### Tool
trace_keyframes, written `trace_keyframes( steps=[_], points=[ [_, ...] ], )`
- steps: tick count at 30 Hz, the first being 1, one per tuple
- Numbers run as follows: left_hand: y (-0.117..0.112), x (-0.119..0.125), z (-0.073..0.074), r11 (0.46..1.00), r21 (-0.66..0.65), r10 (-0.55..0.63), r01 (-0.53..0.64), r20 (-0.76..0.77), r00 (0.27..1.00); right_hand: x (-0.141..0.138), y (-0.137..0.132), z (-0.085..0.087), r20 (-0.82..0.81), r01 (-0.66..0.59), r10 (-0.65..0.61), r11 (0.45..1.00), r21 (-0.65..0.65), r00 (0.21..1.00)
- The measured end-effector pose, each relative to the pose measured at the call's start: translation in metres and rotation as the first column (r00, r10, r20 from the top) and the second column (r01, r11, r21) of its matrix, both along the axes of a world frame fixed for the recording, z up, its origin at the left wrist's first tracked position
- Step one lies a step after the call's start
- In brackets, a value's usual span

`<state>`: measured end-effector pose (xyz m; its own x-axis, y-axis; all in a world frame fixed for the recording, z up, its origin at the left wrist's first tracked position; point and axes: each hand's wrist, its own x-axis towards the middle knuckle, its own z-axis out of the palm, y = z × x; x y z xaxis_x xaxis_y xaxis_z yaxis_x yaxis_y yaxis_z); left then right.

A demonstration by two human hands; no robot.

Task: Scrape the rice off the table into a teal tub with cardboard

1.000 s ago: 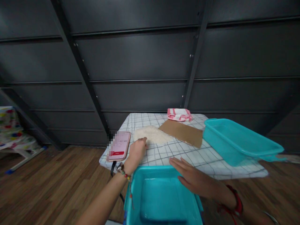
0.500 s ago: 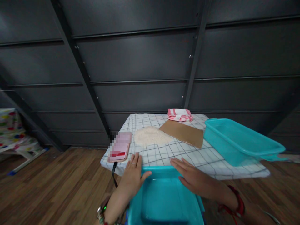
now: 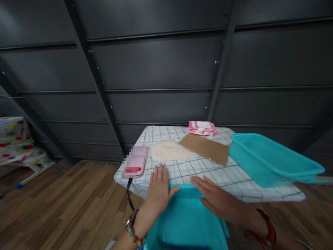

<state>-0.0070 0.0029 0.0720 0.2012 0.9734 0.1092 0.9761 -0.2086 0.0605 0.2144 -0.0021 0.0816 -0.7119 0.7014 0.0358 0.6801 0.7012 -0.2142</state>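
Note:
My left hand [image 3: 159, 187] is open, fingers spread, at the far left corner of a near turquoise plastic bin [image 3: 186, 222], its fingertips over the tablecloth's front edge. Flat and open, my right hand [image 3: 213, 194] is over the same bin's far right corner. Whether either palm presses on the rim I cannot tell. Beyond my hands, a pile of pale grain or coarse powder [image 3: 170, 150] lies spread on the checked white tablecloth [image 3: 169, 172]. A brown flat board [image 3: 206, 148] lies just right of the pile.
A second turquoise bin [image 3: 262, 166] stands at the table's right side. At the left edge lies a pink phone [image 3: 136, 161] with a black strap. A folded pink-and-white cloth [image 3: 202, 127] is at the back. Dark metal panels [image 3: 161, 69] rise behind the table.
My left hand has shifted right and slightly forward along the near bin's corner. My right hand stays in nearly the same place. The whole view has shifted slightly.

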Motion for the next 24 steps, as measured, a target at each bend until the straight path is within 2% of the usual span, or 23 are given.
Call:
trace_keyframes(
  steps=[3, 10, 15, 17, 20, 24],
  points=[
    [-0.001, -0.009, -0.013, 0.991, 0.077, 0.113, -0.111, -0.027, 0.993, 0.0, 0.0, 0.001, 0.002, 0.002, -0.002, 1.0, -0.014, 1.0],
    [0.001, -0.018, -0.037, 0.971, 0.231, -0.041, 0.063, -0.101, 0.994, -0.002, 0.0, 0.007, -0.007, -0.01, 0.01, 0.999, -0.043, 1.0],
    [-0.007, -0.021, -0.045, 0.934, 0.356, 0.049, -0.018, -0.078, 0.996, 0.004, 0.008, 0.021, -0.026, 0.009, -0.011, 0.997, -0.073, 1.0],
    [-0.01, -0.026, -0.045, 0.932, 0.359, 0.07, -0.043, -0.064, 0.995, 0.005, 0.011, 0.026, 0.002, 0.017, -0.017, 0.997, -0.078, 1.0],
    [-0.011, -0.035, -0.043, 0.938, 0.343, 0.073, -0.053, -0.044, 0.996, 0.005, 0.012, 0.028, 0.031, -0.037, 0.04, 0.996, -0.08, 0.999],
    [-0.008, -0.037, -0.04, 0.966, 0.256, -0.026, 0.039, -0.054, 0.998, 0.004, 0.009, 0.021, 0.063, -0.083, 0.087, 0.994, -0.064, 0.994]
  ],
)
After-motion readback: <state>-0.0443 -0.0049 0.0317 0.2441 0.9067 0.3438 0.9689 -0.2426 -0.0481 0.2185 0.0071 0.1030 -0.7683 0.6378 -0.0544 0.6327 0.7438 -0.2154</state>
